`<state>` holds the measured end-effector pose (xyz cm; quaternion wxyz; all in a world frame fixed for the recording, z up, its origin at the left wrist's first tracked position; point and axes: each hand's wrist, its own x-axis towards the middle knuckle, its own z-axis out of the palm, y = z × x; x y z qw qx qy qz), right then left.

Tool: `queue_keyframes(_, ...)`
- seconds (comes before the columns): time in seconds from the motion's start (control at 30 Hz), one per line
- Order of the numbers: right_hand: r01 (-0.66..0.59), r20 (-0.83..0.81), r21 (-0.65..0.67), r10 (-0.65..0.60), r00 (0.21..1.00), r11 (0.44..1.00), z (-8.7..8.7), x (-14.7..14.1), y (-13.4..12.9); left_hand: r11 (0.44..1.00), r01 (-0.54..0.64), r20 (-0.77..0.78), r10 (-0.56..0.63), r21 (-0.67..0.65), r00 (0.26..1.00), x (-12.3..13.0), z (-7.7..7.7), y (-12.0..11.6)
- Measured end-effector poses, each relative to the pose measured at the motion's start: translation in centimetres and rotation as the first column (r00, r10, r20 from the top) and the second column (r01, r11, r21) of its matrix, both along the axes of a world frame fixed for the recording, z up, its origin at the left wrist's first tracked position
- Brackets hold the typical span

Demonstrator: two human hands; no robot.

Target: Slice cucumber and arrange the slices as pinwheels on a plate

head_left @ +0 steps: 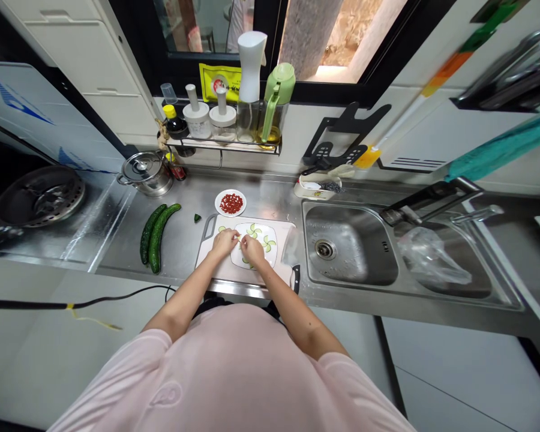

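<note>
My left hand (pixel 225 241) and my right hand (pixel 252 250) meet over the left side of a white plate (pixel 272 259). The fingertips of both are pinched together on a small pale piece, which looks like a cucumber slice (pixel 239 238) and is mostly hidden by the fingers. Thin green-edged cucumber slices (pixel 269 243) lie on the plate in pinwheel patterns. Under the plate is a light cutting board (pixel 225 273). A black-handled knife (pixel 296 279) rests at its right edge. Just behind the board stands a small white dish (pixel 219 210) of chopped red bits (pixel 231 203).
Two whole cucumbers (pixel 159 240) and a dark green cucumber end (pixel 197 218) lie left on the steel counter. Behind them stands a lidded pot (pixel 146 173). The sink (pixel 351 240) is to the right, with a plastic bag (pixel 432 255) in its second basin. A condiment shelf (pixel 229 144) hangs above.
</note>
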<state>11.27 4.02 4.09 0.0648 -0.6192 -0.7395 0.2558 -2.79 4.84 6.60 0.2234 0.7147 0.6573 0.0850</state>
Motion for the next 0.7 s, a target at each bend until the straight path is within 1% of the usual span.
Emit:
queue_keyframes(0.1, -0.055, -0.035, 0.028, 0.055, 0.998, 0.998, 0.0, 0.52, -0.35, 1.0, 0.013, 0.012, -0.013, 0.008, 1.0, -0.09, -0.01, -0.08)
queue_keyframes(0.2, -0.087, -0.02, 0.035, 0.088, 0.996, 0.996, 0.12, 0.66, -0.62, 0.999, 0.02, 0.018, -0.02, 0.03, 1.0, -0.14, -0.25, -0.11)
queue_keyframes(0.3, -0.096, 0.026, 0.022, 0.096, 0.995, 0.995, 0.35, 0.53, -0.72, 0.998, 0.028, 0.015, -0.029, 0.048, 0.999, -0.17, -0.45, -0.12)
queue_keyframes(0.43, -0.102, 0.075, 0.01, 0.101, 0.992, 0.995, 0.51, 0.36, -0.68, 0.998, 0.029, 0.011, -0.03, 0.047, 0.999, -0.18, -0.36, -0.19)
queue_keyframes(0.57, -0.105, 0.079, 0.014, 0.104, 0.991, 0.994, 0.4, 0.23, -0.64, 0.999, 0.023, 0.01, -0.023, 0.038, 1.0, -0.14, -0.3, -0.22)
queue_keyframes(0.7, -0.103, 0.059, 0.019, 0.101, 0.993, 0.995, 0.55, 0.35, -0.61, 0.999, 0.008, 0.042, -0.01, 0.041, 0.999, -0.2, -0.46, -0.11)
